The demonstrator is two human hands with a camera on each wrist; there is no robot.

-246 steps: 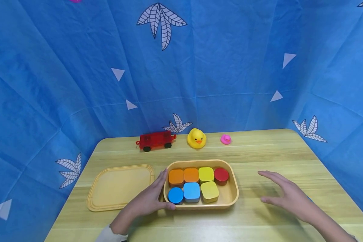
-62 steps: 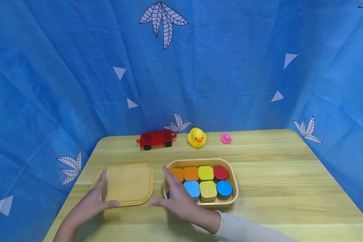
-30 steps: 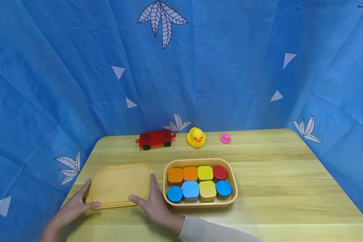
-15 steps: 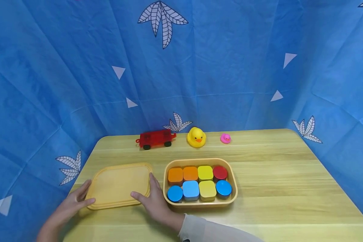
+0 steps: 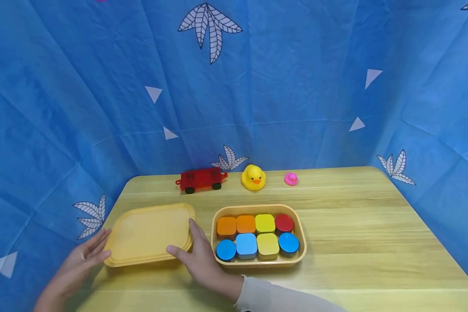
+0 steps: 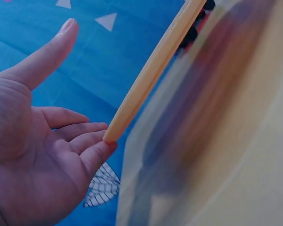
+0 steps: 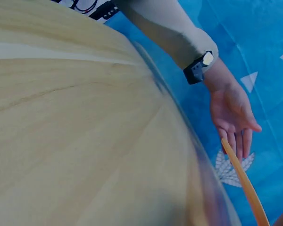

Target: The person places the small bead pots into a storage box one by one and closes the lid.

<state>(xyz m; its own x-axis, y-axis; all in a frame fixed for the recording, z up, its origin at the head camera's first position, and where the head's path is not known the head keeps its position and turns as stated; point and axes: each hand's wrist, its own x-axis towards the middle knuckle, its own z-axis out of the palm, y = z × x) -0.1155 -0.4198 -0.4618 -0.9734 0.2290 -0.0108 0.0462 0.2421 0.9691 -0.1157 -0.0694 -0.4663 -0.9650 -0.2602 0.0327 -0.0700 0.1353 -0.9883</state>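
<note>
A flat, pale-orange lid (image 5: 150, 234) with rounded corners is held off the table, left of the box. The left hand (image 5: 79, 262) is at its left edge; the left wrist view shows that hand's (image 6: 47, 141) nearly straight fingers touching the lid's rim (image 6: 146, 80), thumb standing clear. At the lid's right front corner the right hand (image 5: 204, 262) grips it, thumb over the front and fingers at the right edge. In the right wrist view the lid (image 7: 247, 186) appears edge-on, and most of the right hand is out of frame.
Right of the lid stands a matching box (image 5: 303, 236) filled with several square and round blocks in orange, yellow, red and blue. Along the back of the table (image 5: 374, 242) are a red toy wagon (image 5: 201, 180), a yellow duck (image 5: 253, 177) and a small pink duck (image 5: 291, 179).
Both hands have come to the lid, which has risen from the table and shifted slightly left. Since the earliest frame, a round blue block has been added at the box's front right.
</note>
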